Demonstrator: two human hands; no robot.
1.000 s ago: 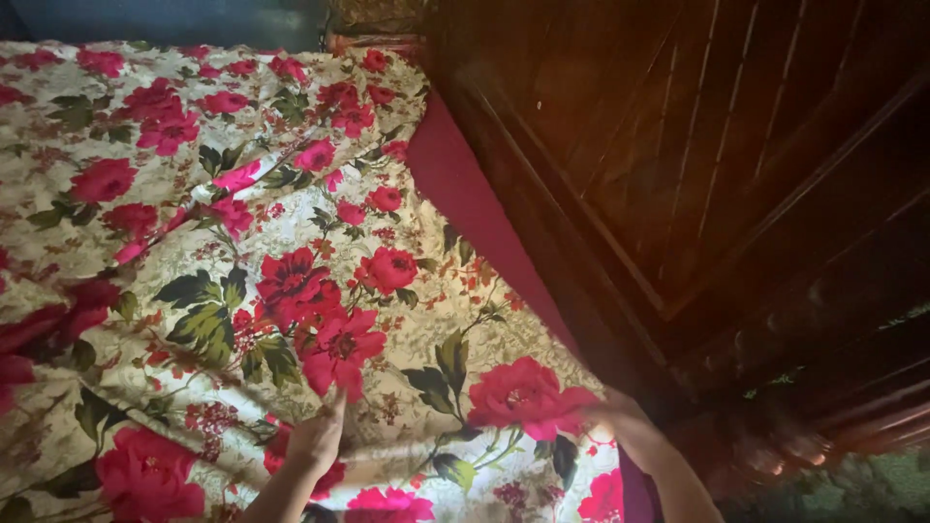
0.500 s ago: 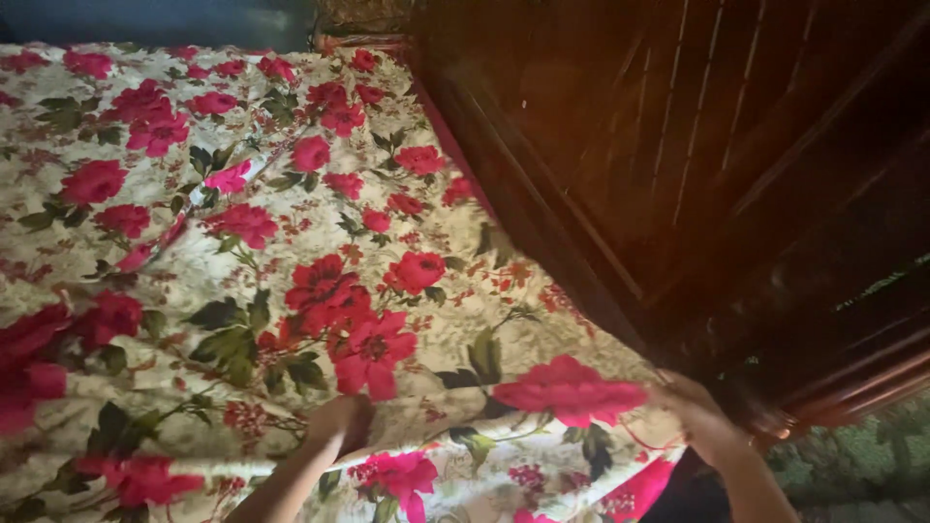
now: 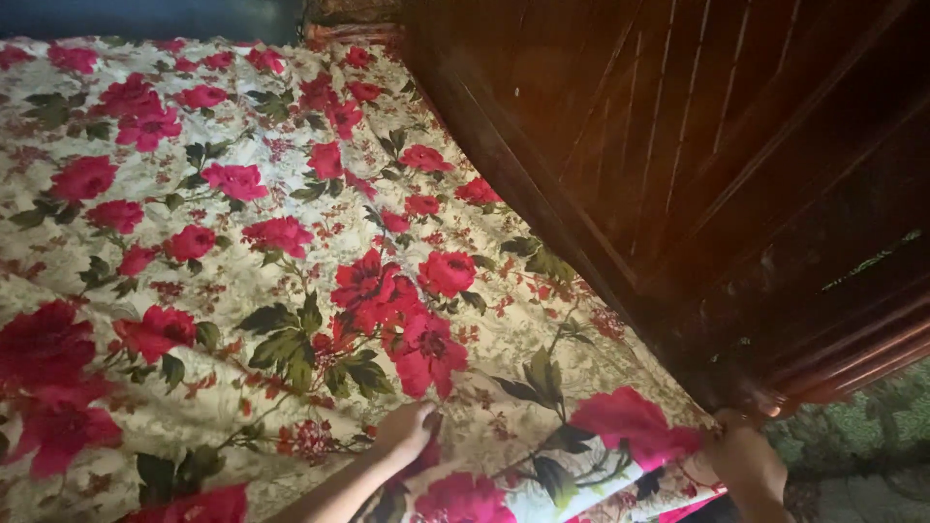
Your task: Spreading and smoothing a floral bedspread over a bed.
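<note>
the floral bedsheet (image 3: pixel 242 252) spreads away ahead of both hands, reaching the dark wooden headboard (image 3: pixel 697 174) above the right one. the right hand (image 3: pixel 746 465) grips the sheet's corner, fingers closed; the left hand (image 3: pixel 407 431) pinches a fold. best to pull evenly, keeping the edge taut along the wood.

Bedroom: floral bedsheet (image 3: pixel 242 242), wooden headboard (image 3: pixel 697 165)

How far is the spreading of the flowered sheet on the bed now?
Mostly done: the flowered sheet covers the bed up to the wooden headboard. In hand: the left hand and right hand hold its near edge. Left: some wrinkles remain at the near side.
</note>
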